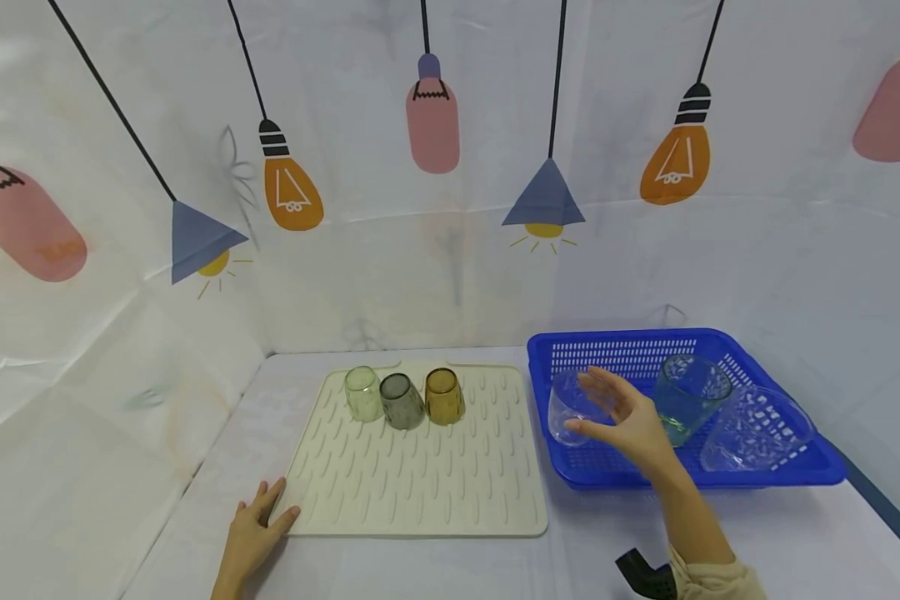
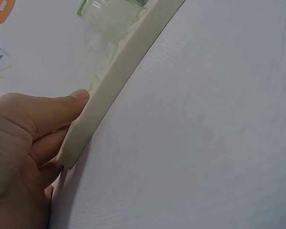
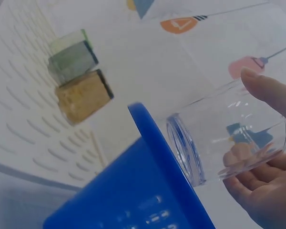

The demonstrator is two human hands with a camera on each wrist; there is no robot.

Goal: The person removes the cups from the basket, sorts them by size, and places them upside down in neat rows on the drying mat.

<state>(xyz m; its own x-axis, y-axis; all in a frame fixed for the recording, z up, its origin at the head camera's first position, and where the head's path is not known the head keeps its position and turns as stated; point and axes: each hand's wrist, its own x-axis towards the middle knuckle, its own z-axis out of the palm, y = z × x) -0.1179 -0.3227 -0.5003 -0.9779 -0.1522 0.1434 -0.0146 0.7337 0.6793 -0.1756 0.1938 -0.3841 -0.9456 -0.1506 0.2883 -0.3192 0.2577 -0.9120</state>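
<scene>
Nearest the viewer, a pale sleeve [image 1: 716, 579] ends beside a black object [image 1: 648, 575] above the bench [image 1: 390, 567]. The left hand [image 1: 251, 537] holds the near left corner of a cream ribbed mat [image 1: 420, 483], thumb and fingers set about its edges. Farther to the right, the right hand [image 1: 633, 425] grasps a clear glass [image 1: 567, 406], thumb on one side and fingers on the other. This glass is at the left part of a blue basket [image 1: 622, 477]; whether its base touches the basket floor cannot be told. To its right in the basket are a patterned clear vessel [image 1: 753, 429], tilted, and a blue-green glass [image 1: 693, 396]. Toward the mat's far edge stand green [image 1: 363, 396], grey [image 1: 402, 404] and amber tumblers [image 1: 444, 398]. Behind hangs a white backdrop [image 1: 457, 283] printed with lamps.

The step in hand is judged to be taking the clear glass from the basket. The next move would call for a steady grasp, a lift clear of the basket's rim, and the mat held in place.
</scene>
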